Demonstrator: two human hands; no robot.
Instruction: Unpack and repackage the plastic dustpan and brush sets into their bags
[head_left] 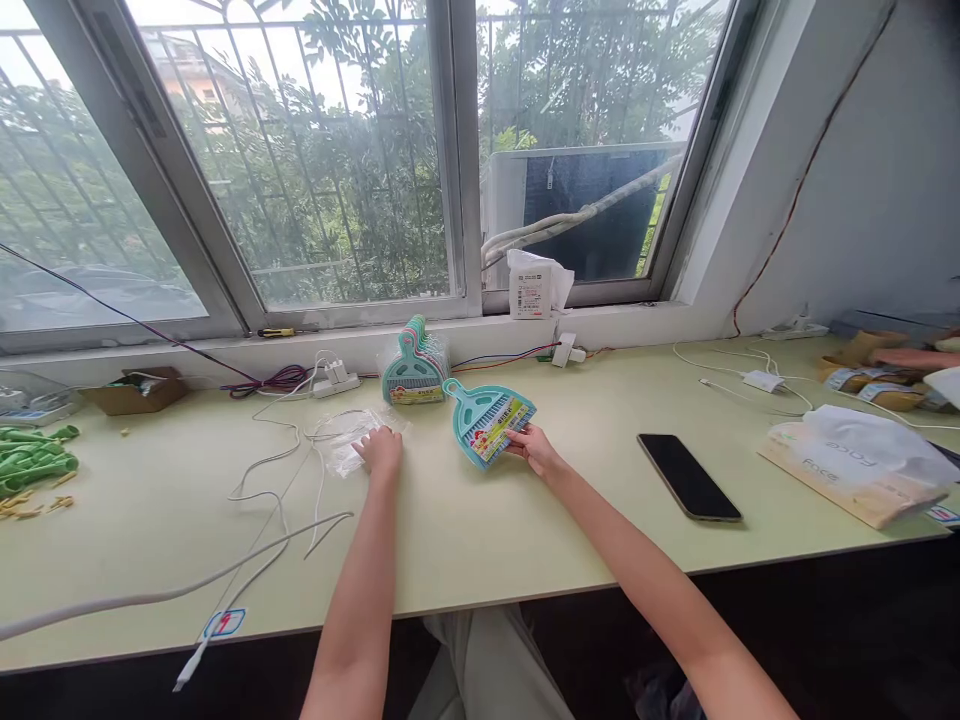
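My right hand (534, 447) pinches the lower right corner of a teal mini dustpan with a brush and a colourful label (484, 419), which lies flat on the pale green table (480, 540). My left hand (380, 449) rests with closed fingers on a clear plastic bag (346, 438) to the left of it. Behind both, near the window sill, leans a stack of several more teal dustpan sets (415, 368) in clear wrapping.
A black phone (688, 476) lies right of my hand. White cables (277, 480) snake across the left side. Green plastic parts (34, 455) and a small cardboard box (135, 388) are at far left. A tissue pack (532, 285) stands on the sill; packaged goods (862, 460) sit at right.
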